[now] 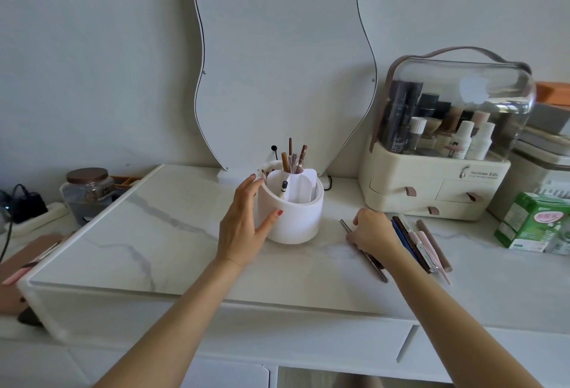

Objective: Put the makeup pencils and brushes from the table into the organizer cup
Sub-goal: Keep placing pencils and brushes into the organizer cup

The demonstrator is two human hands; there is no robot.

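Observation:
A white round organizer cup (296, 218) with inner dividers stands mid-table and holds several brown pencils and a black-tipped one. My left hand (243, 224) rests against its left side, fingers spread around the wall. To the right, several makeup pencils and brushes (419, 242) lie side by side on the marble table (138, 233). My right hand (371, 232) lies palm down over the left end of that row, fingers on a thin dark pencil (374, 264); whether it grips it cannot be seen.
A wavy mirror (283, 64) leans on the wall behind the cup. A cream cosmetics case (438, 153) with a clear lid stands at the right, a green packet (533, 224) beside it. A lidded jar (88, 190) and a power strip sit left.

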